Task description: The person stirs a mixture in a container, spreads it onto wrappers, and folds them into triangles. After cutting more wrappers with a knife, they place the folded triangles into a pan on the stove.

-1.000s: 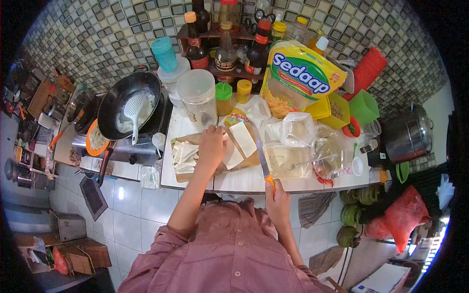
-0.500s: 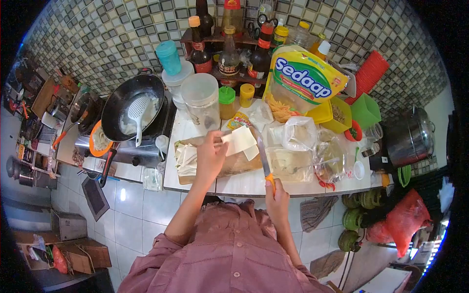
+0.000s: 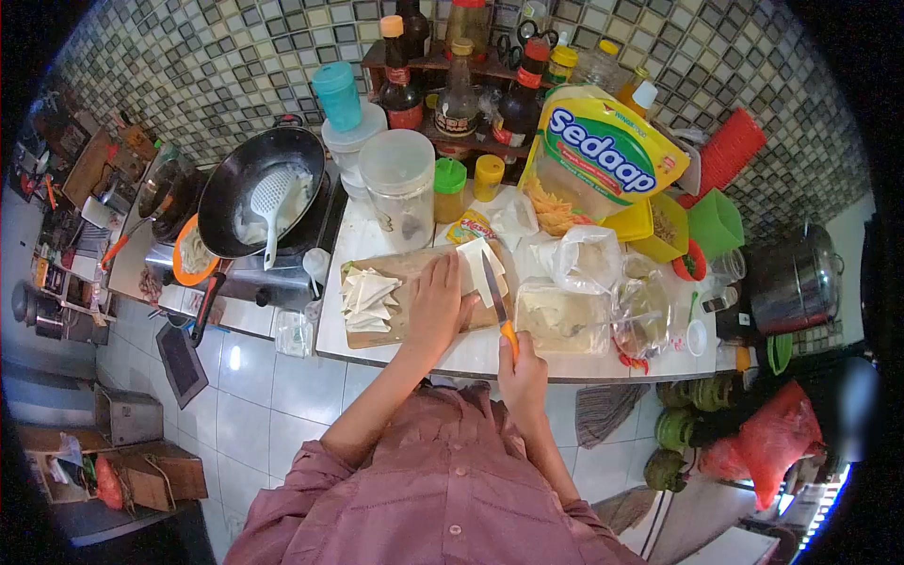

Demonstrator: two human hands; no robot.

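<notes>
On the wooden cutting board, pale square dough wrappers lie in a small stack at the right end. My left hand rests flat over their left side, fingers stretched out and holding nothing. In my right hand is a knife, gripped by its orange handle. Its blade lies along the wrappers, pointing away from me; whether it has cut through cannot be seen. A heap of narrow cut wrapper pieces covers the board's left end.
A wok with a white slotted spatula sits on the stove at left. Behind the board stand a clear canister and a green-lidded jar. To the right are a flat plastic pack, plastic bags and a yellow Sedaap pouch.
My left hand has lowered the wrappers it held up and now lies flat on them. My right hand has brought the knife left, over the wrappers. The view has shifted slightly.
</notes>
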